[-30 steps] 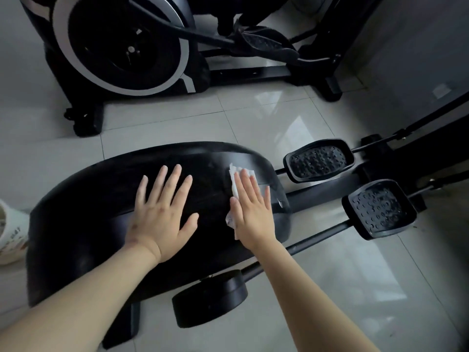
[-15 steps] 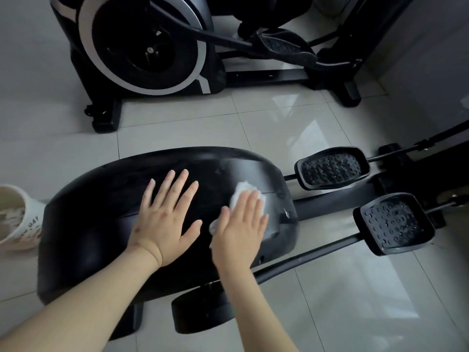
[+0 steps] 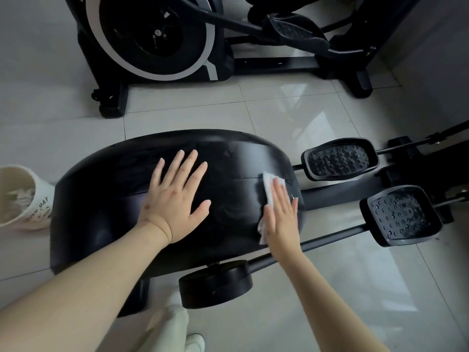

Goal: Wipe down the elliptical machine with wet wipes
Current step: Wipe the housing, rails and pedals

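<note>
The black rounded housing (image 3: 114, 199) of the elliptical machine fills the middle of the view, seen from above. My left hand (image 3: 175, 196) rests flat on its top, fingers spread. My right hand (image 3: 280, 219) presses a white wet wipe (image 3: 268, 189) against the housing's right end with straight fingers. The wipe shows beyond my fingertips and along the left side of my palm. Two black studded pedals (image 3: 338, 158) (image 3: 401, 215) on thin bars lie to the right of the housing.
A second black exercise machine with a white-ringed flywheel (image 3: 152, 39) stands behind on the glossy tiled floor (image 3: 279, 113). A cream waste bin (image 3: 22, 196) with crumpled paper sits at the left. A black round crank disc (image 3: 215, 284) and my pale trouser leg (image 3: 167, 329) are below.
My right hand has slid the wipe to the right, from the housing's middle to its right end. My left hand has stayed flat in place.
</note>
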